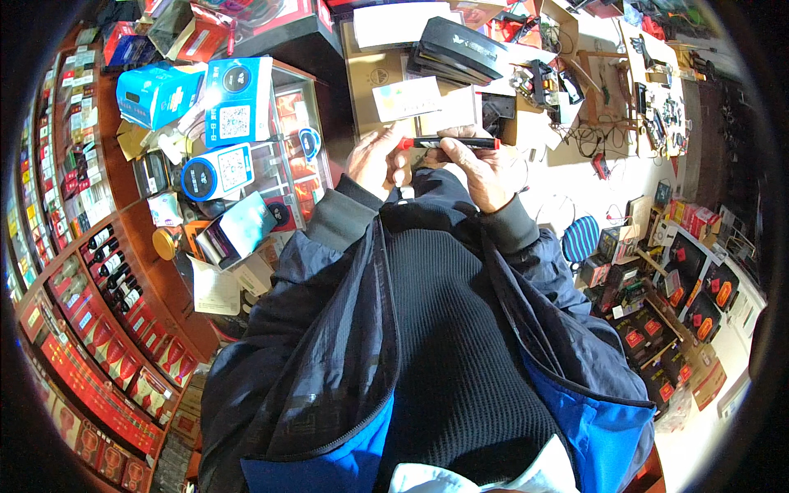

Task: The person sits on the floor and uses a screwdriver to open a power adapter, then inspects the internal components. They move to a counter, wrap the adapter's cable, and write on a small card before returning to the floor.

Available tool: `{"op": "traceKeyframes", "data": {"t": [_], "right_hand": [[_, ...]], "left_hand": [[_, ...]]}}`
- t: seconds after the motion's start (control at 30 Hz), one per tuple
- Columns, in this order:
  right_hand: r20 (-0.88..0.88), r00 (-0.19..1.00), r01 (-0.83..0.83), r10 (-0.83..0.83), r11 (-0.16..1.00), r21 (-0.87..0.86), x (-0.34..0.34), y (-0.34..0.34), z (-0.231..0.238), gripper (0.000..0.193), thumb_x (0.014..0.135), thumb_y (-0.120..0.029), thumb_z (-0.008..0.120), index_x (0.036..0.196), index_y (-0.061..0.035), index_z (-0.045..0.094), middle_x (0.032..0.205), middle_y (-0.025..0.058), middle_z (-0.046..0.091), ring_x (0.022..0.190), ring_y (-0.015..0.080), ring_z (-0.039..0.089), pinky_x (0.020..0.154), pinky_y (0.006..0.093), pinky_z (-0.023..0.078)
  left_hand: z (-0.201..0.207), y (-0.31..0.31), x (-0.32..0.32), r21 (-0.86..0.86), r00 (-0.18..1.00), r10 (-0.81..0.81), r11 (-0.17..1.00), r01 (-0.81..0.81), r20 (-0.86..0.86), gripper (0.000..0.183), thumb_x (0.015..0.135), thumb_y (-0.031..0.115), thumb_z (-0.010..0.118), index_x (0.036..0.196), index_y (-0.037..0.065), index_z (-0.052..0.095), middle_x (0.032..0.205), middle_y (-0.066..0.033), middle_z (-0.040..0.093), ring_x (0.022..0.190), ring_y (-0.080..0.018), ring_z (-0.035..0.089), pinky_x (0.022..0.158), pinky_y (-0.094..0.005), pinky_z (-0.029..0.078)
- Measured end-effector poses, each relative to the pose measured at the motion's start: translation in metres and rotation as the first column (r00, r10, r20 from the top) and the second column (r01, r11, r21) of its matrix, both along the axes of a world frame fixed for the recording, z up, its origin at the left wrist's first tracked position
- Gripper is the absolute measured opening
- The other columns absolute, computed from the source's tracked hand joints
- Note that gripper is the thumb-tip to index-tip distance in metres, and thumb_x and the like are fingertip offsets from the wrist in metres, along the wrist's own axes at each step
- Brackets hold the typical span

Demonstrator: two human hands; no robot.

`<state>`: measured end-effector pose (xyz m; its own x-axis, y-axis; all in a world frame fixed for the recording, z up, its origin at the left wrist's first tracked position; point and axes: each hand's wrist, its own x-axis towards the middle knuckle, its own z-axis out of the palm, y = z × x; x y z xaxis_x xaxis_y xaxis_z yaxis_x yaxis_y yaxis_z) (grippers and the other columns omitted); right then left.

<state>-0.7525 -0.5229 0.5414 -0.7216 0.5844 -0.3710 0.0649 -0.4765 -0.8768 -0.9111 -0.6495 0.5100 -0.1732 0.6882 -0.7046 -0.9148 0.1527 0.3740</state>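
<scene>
A black marker pen with red ends (pixel 454 143) lies level between my two hands, in front of my chest. My left hand (pixel 380 161) pinches its red left end between thumb and fingers. The pen's black body is gripped by my right hand (pixel 485 171), the thumb lying along it near the red right end. The fingers curled under the pen are partly hidden. Just beyond the hands, a white card with a coloured print (pixel 408 100) lies on a brown cardboard surface (pixel 370 57).
Beyond the card rests a long black case (pixel 462 48). A glass display case (pixel 288 148) stands to the left, near blue-and-white code signs (pixel 238 103) and a blue box (pixel 159 95). Shelves of bottles and packets (pixel 111 263) line the far left. Cables (pixel 604 135) spread at right, near a striped round cushion (pixel 581 238).
</scene>
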Motion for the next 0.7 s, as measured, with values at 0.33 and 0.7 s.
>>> {"op": "traceKeyframes", "data": {"t": [0.33,0.7], "right_hand": [[0.031,0.997,-0.076,0.072,0.979,0.188,-0.001,-0.002,0.017,0.029,0.1,-0.017,0.072,0.12,0.0041,0.069,0.099,0.0109,0.074,0.091,0.0151,0.071,0.082,0.0297,0.058],[-0.05,0.995,0.088,-0.082,0.987,0.132,0.006,-0.004,0.032,0.024,0.1,-0.012,0.069,0.117,0.0042,0.064,0.1,0.0155,0.073,0.091,0.0209,0.071,0.088,0.0339,0.058]], "left_hand": [[0.013,0.004,0.008,-0.003,0.996,0.068,0.998,-0.068,-0.059,0.027,0.108,0.033,0.057,0.097,0.008,0.059,0.069,-0.0035,0.05,0.052,-0.0157,0.044,0.049,-0.0293,0.037],[0.019,0.006,-0.007,0.086,0.948,0.111,0.986,-0.142,0.297,0.038,0.109,0.04,0.052,0.098,0.005,0.061,0.06,0.0012,0.045,0.043,-0.0115,0.036,0.043,-0.0267,0.03]]}}
